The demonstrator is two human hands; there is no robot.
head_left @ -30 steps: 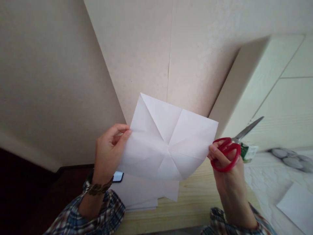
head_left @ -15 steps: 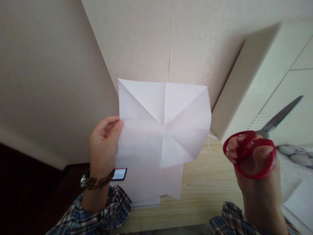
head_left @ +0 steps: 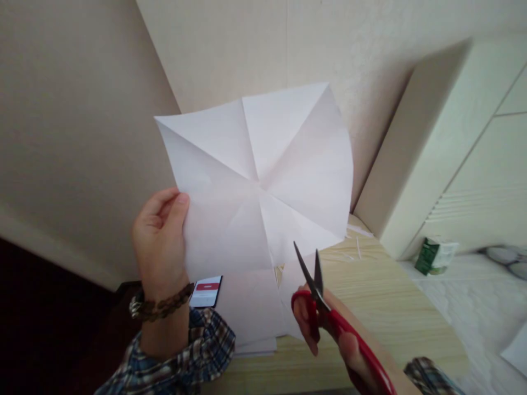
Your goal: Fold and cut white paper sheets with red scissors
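Note:
Pinched between the thumb and fingers of my left hand (head_left: 160, 241) is the left edge of a white sheet of paper (head_left: 288, 148). The sheet is held up above the table, with creases that meet near its middle. My right hand (head_left: 349, 351) grips a pair of red-handled scissors (head_left: 317, 291) by the handle loops. Their blades are parted and point up, close to the sheet's lower edge; I cannot tell whether they touch it. Part of the lower paper lies hidden behind the raised sheet.
White papers (head_left: 251, 312) lie on the light wooden table (head_left: 370, 291), beside a phone (head_left: 208, 292) with a lit screen. Thin paper strips (head_left: 358, 247) lie near the back corner. A green and white box (head_left: 436, 255) stands on the right, beyond the table.
My right hand has brought the scissors from the far right to below the sheet, and the blades have opened. The sheet has tilted and come up, with my left hand slightly further left.

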